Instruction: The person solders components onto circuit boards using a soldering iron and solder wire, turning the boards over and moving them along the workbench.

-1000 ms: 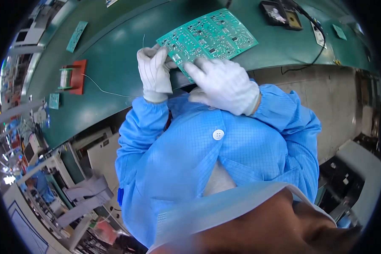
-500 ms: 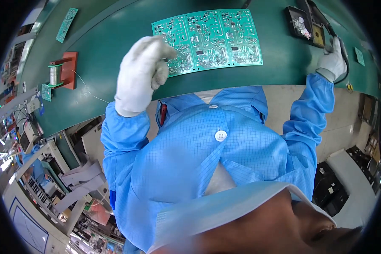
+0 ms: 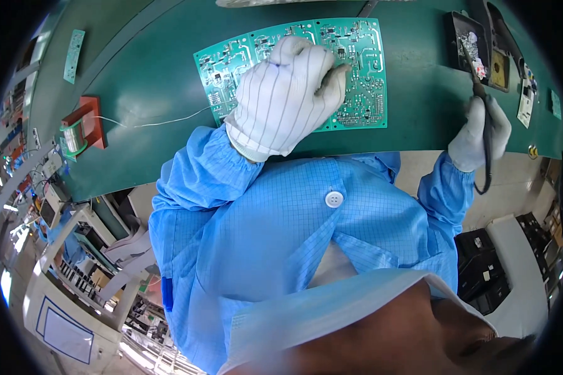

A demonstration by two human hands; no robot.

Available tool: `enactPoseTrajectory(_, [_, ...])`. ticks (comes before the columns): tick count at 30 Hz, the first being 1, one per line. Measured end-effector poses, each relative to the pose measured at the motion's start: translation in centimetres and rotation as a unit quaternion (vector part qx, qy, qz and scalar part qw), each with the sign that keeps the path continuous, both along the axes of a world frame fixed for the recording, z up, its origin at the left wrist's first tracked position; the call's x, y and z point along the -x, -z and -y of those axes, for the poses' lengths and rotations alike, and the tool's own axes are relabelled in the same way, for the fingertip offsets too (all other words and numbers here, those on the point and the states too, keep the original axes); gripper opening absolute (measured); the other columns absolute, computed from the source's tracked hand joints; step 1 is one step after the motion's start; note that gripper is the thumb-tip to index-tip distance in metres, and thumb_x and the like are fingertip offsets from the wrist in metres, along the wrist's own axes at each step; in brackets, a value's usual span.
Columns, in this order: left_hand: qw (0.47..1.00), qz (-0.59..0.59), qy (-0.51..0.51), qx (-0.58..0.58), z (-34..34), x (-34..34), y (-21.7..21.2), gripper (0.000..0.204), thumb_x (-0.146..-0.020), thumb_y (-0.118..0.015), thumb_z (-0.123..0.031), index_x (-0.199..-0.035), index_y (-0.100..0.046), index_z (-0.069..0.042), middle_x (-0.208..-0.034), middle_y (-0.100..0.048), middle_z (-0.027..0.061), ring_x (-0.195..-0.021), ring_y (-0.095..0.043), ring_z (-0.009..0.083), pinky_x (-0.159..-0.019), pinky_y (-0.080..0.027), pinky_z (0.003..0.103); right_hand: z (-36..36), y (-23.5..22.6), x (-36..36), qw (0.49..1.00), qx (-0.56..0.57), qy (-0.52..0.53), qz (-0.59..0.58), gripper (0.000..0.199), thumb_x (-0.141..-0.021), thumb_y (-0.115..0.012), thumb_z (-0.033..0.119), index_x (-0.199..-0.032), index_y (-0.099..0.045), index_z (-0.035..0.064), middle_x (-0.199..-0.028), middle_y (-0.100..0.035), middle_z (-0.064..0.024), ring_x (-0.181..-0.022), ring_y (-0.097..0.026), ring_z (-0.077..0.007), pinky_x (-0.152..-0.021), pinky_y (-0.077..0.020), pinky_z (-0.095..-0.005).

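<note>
A panel of green circuit boards (image 3: pixel 366 94) lies on the bench in front of me. Over its middle is my gloved left hand (image 3: pixel 288 97), fingers curled, thumb and forefinger drawn together near the right-hand board. Thin solder wire (image 3: pixel 162 124) runs from a spool (image 3: pixel 74 139) on the left and disappears under this hand; the fingertips are partly hidden. My gloved right hand (image 3: pixel 480 134) grips a soldering iron (image 3: pixel 479 89), its tip pointing into a black tray (image 3: pixel 455 47) of whitish scraps. The iron's cord hangs below the hand.
The spool sits on a red stand (image 3: pixel 94 119). Beside the tray are a yellowish sponge (image 3: pixel 499 69) and a dark iron holder (image 3: pixel 505 31). A small pale board (image 3: pixel 525 107) lies farther right, a narrow green board (image 3: pixel 74 56) at far left. The bench's front edge runs close to my body.
My left hand has moved right, from the panel's left edge to over its middle, drawing the wire across. The soldering iron is now out by the tray in my right hand.
</note>
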State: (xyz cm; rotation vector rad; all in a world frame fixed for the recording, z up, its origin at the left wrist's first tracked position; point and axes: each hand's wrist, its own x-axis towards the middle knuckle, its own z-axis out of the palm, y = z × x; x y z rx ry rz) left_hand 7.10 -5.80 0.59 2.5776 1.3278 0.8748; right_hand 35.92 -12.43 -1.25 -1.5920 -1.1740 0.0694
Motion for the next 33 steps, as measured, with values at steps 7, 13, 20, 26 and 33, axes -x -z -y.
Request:
enactPoseTrajectory(7, [0.998,0.007,0.055,-0.042,-0.2,0.0,1.7,0.021,-0.074,-0.075,-0.02,-0.089,-0.061,-0.013,-0.094,-0.062,0.0009,-0.069,-0.06,0.0163,-0.058,-0.05,0.029,-0.5,0.7,-0.1,0.999,-0.039,0.004,0.031,0.012,-0.087,-0.061,0.001,-0.098,-0.059,-0.0023,-0.08,-0.066,-0.0158,-0.065,-0.063,-0.0159,-0.059,-0.0503,-0.0256])
enactPoseTrajectory(13, [0.995,0.02,0.088,-0.031,-0.1,0.4,1.5,0.026,-0.072,-0.076,-0.02,-0.092,-0.061,-0.012,-0.1,-0.062,0.0021,-0.081,-0.061,0.0183,-0.063,-0.05,0.03,-0.7,-0.7,4.0,0.996,-0.068,-0.064,-0.001,0.022,-0.082,-0.053,-0.01,-0.102,-0.057,-0.003,-0.083,-0.064,-0.0186,-0.065,-0.062,-0.0167,-0.058,-0.0512,-0.0244])
enactPoseTrajectory(20, [0.995,-0.019,0.094,-0.008,-0.1,0.7,1.8,0.027,-0.075,-0.076,-0.021,-0.097,-0.063,-0.012,-0.105,-0.063,0.0035,-0.083,-0.063,0.0188,-0.064,-0.051,0.03,0.3,1.1,3.8,0.979,-0.006,-0.178,-0.099,0.023,-0.076,-0.061,-0.005,-0.098,-0.057,0.0014,-0.095,-0.063,-0.0143,-0.077,-0.064,-0.0251,-0.073,-0.0554,-0.0363])
enactPoseTrajectory(26, [0.997,-0.021,0.063,-0.044,0.0,-0.4,0.9,0.028,-0.072,-0.081,-0.02,-0.095,-0.066,-0.014,-0.101,-0.065,0.0007,-0.082,-0.065,0.0193,-0.064,-0.053,0.03,0.6,1.4,3.8,0.971,-0.028,-0.205,-0.12,0.024,-0.074,-0.063,-0.004,-0.097,-0.058,0.0025,-0.094,-0.064,-0.013,-0.08,-0.065,-0.0266,-0.076,-0.0551,-0.0378])
enactPoseTrajectory(33, [0.999,-0.015,0.04,-0.033,-0.2,-1.0,1.7,0.029,-0.074,-0.081,-0.021,-0.099,-0.067,-0.016,-0.105,-0.064,0.0015,-0.087,-0.065,0.0204,-0.067,-0.054,0.031,-0.8,-0.4,1.6,0.955,0.014,-0.278,-0.106,0.022,-0.077,-0.061,-0.004,-0.099,-0.062,-0.0004,-0.086,-0.061,-0.0197,-0.08,-0.062,-0.0279,-0.054,-0.0509,-0.0294])
